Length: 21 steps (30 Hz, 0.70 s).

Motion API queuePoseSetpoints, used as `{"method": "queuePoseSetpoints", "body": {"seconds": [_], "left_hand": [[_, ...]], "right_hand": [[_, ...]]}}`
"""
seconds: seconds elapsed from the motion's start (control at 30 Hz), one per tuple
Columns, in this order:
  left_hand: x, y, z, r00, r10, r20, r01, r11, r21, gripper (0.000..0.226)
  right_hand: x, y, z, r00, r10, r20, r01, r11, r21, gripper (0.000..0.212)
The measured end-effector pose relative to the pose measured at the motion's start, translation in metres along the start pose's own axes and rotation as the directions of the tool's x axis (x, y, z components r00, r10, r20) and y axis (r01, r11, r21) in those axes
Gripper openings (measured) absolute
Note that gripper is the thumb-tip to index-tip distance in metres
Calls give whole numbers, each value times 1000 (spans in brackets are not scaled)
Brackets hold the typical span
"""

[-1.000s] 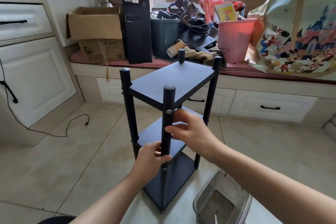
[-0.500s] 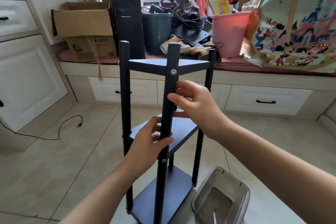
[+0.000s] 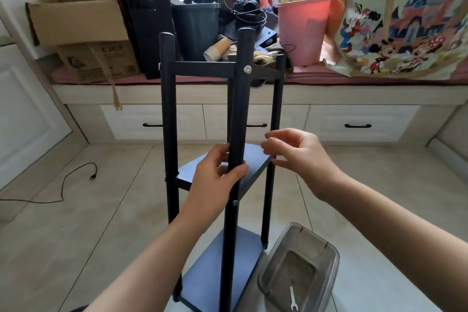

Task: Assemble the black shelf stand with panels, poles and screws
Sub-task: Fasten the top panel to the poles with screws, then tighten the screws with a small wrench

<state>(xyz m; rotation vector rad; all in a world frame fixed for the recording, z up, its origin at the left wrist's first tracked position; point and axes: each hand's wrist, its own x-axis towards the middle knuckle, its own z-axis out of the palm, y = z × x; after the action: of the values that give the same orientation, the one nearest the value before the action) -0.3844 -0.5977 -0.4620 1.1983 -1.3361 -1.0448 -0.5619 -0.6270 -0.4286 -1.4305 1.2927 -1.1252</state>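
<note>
The black shelf stand (image 3: 202, 68) stands upright on the tiled floor, with three panels between its black poles. A silver screw (image 3: 247, 69) shows on the near pole at the top panel, a darker one (image 3: 235, 203) lower down. My left hand (image 3: 215, 180) grips the near pole (image 3: 239, 114) just above the middle panel (image 3: 253, 162). My right hand (image 3: 296, 157) hovers to the right of that pole, fingers loosely curled, holding nothing and off the stand.
A clear plastic box (image 3: 321, 256) with a small white wrench (image 3: 293, 299) in it sits on the floor at the stand's right foot. Behind is a window bench (image 3: 354, 88) piled with boxes, a pink bin and a cartoon bag. A black cable (image 3: 76, 175) lies left.
The stand now reaches higher in view, its top panel seen edge-on. My right hand has let go of the near pole and moved right. My left hand keeps its grip.
</note>
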Motion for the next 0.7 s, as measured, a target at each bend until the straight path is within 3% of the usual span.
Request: {"method": "queuePoseSetpoints", "body": {"seconds": [0.1,0.2,0.3,0.43,0.57,0.7], "left_hand": [[6,-2,5,999,10,-33,-11,1000,-13,24],[10,-3,6,998,35,-44,-36,999,-18,22],[11,-3,5,998,53,-43,-54,998,-22,22],[15,-4,4,996,52,-66,-53,998,-20,21],[15,-5,4,996,64,-54,-63,998,8,23],[12,-5,4,995,86,-41,-85,996,40,21]], "right_hand": [[-3,62,-13,966,258,-19,-259,965,-50,15],[-11,126,-12,898,438,28,-415,868,-275,11],[-19,184,1,820,564,100,-417,707,-572,28],[-40,227,29,700,700,144,-365,523,-770,39],[-55,251,57,639,744,193,-321,487,-812,36],[-66,278,71,648,733,207,-299,496,-815,32]]}}
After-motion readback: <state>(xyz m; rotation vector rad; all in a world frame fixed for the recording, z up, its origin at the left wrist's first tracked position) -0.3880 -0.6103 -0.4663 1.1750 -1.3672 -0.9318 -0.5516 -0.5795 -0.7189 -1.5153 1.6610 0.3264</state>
